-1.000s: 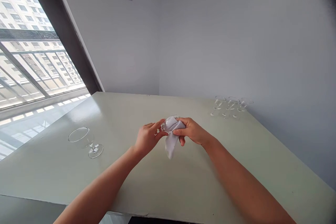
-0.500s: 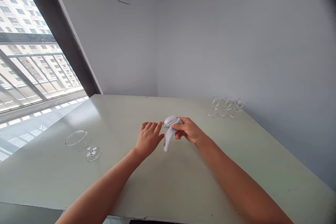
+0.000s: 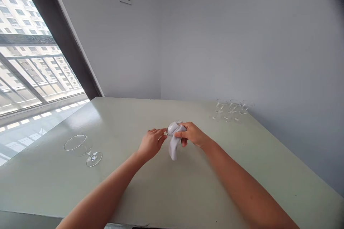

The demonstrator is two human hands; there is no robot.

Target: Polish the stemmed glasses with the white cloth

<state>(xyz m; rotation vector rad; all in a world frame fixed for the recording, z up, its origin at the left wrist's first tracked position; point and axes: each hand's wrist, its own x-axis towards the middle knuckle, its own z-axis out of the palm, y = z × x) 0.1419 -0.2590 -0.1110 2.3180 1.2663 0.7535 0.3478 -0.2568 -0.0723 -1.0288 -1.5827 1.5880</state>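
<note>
Both forearms reach forward from the near edge of the pale green table (image 3: 188, 193) and meet over its middle. The left hand (image 3: 151, 144) pinches the base of a small glass (image 3: 168, 130), which is mostly hidden. The right hand (image 3: 192, 134) is closed around a white cloth (image 3: 174, 142) bunched over that glass, one end hanging down. A stemmed glass (image 3: 82, 148) stands far left. Three more glasses (image 3: 230, 109) line the far right wall.

Bright daylight enters from the window (image 3: 29, 61) at the left, making glare on the table (image 3: 88, 114); edges bend.
</note>
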